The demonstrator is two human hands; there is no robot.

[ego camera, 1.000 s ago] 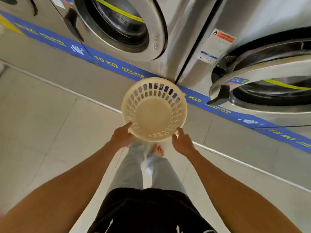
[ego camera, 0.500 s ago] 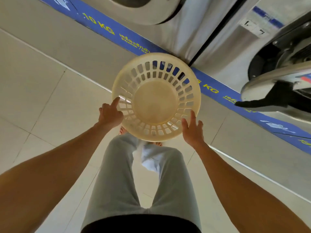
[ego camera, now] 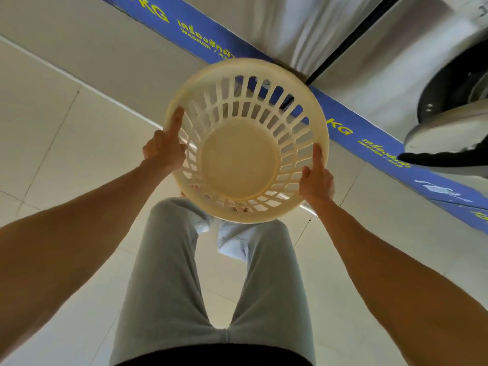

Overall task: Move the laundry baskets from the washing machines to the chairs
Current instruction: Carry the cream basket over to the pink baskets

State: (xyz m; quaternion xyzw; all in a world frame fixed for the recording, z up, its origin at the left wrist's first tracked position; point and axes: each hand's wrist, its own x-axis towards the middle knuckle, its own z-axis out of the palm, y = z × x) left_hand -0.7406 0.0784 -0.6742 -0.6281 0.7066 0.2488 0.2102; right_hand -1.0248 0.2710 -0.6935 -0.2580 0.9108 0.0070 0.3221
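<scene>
You hold the empty laundry basket [ego camera: 245,143] off the floor, in front of the washing machines [ego camera: 396,48]. Left hand [ego camera: 165,147] and right hand [ego camera: 315,180] clasp opposite rim sides, equally near. Chairs not in view.

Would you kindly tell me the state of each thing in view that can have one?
Cream round slotted plastic laundry basket: empty, lifted off the floor, held at its rim.
Left hand: grip closed on the basket's left rim.
Right hand: grip closed on the basket's right rim.
Steel washing machine door: open.
</scene>
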